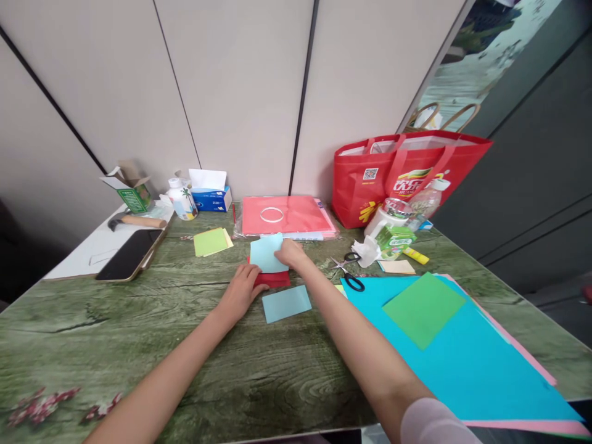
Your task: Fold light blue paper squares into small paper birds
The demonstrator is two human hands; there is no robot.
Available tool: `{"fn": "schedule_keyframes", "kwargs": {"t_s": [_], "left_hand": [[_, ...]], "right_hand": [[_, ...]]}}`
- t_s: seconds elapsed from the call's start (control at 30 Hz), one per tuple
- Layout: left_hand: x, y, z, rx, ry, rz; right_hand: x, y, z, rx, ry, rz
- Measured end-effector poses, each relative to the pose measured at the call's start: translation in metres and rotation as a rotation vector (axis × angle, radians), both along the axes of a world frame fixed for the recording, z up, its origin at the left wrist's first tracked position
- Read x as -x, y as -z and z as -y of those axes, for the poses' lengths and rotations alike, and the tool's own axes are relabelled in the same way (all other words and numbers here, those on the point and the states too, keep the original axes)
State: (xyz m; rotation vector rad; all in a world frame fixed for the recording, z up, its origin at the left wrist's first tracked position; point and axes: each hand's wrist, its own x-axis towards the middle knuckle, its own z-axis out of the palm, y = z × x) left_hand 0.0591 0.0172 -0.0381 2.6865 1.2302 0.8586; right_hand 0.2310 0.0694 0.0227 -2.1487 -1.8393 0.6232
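Half the red paper [274, 280] hides under blue sheet [264, 254].

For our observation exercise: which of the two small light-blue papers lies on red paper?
The farther light-blue paper, touched by the right hand, rests on the red paper; the nearer light-blue paper lies alone on the table.

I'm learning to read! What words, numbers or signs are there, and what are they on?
No text is clear enough to quote.
Red bag: QR code and white-and-yellow logo, too blurred to read.
Tissue box: print too small.
Green carton: label too small.
Green packet: print blurred.
Blue paper at the right hand: no writing.
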Motion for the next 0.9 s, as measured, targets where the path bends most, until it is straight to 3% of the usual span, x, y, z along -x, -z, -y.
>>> {"fn": "schedule_keyframes", "kwargs": {"t_s": [0.13, 0.47, 0.73, 0.9], "left_hand": [[-0.001, -0.003, 0.002, -0.001, 0.000, -0.015], [-0.003, -0.004, 0.002, 0.009, -0.023, -0.016], [-0.003, -0.004, 0.003, 0.006, -0.089, 0.054], [-0.005, -0.006, 0.003, 0.062, -0.125, 0.211]], "right_hand": [[0.001, -0.002, 0.007, 0.069, 0.050, -0.009], [0.011, -0.005, 0.023, 0.015, 0.094, -0.092], [0.002, 0.011, 0.017, -0.197, 0.083, -0.311], [-0.018, 0.016, 0.023, -0.371, 0.011, -0.463]]}}
